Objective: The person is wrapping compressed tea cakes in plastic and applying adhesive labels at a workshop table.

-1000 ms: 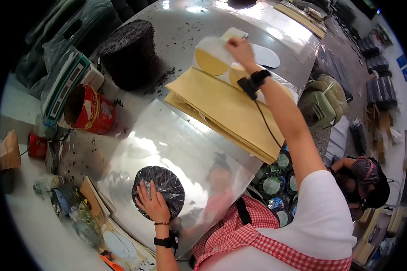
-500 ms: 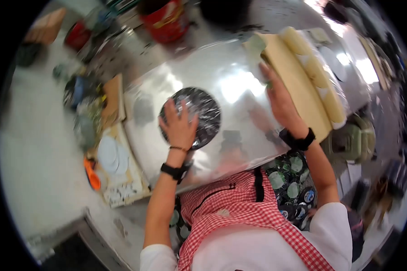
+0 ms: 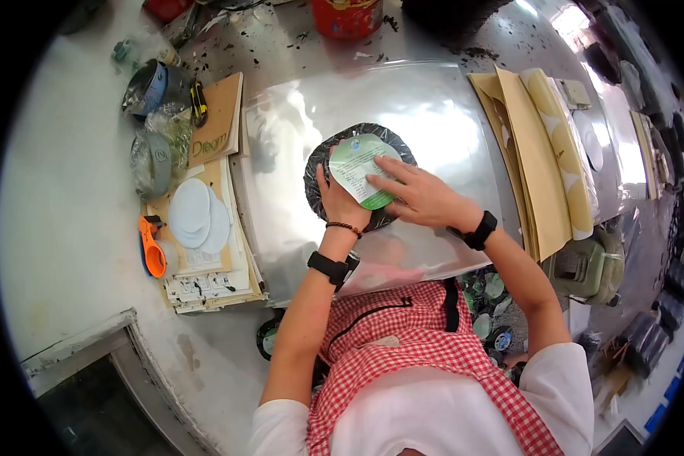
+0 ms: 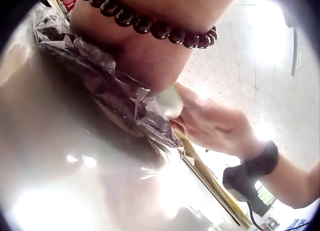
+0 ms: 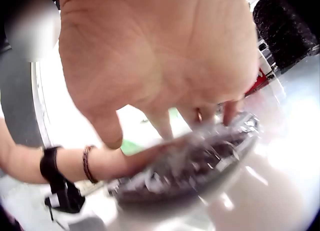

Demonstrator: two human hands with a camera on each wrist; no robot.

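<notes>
On the shiny clear sheet (image 3: 281, 243) lies a black round cake in crinkled clear wrap (image 3: 317, 178). My left hand (image 3: 342, 204) rests on it, its fingers partly hidden beneath a round green-and-white printed label (image 3: 357, 171). From the right, my right hand (image 3: 425, 194) touches the label's face with extended fingers. The left wrist view shows the edge of the wrapped cake (image 4: 120, 98) under the left palm, with the right hand (image 4: 215, 123) close by. In the right wrist view the right palm (image 5: 160, 50) faces the camera above the cake, its fingers pointing down.
Tan backing sheets (image 3: 543, 190) and a label roll (image 3: 558, 144) lie on the right. White paper discs (image 3: 197, 213), an orange scoop (image 3: 153, 257) and a yellow-black cutter (image 3: 198, 104) are on the left. A red bucket (image 3: 347, 19) stands at the back, near a dark block (image 3: 452, 19).
The right hand has moved from the label roll back to the wrapped cake, bringing the green-and-white label over it. The left hand has stayed on the cake. The head view has turned.
</notes>
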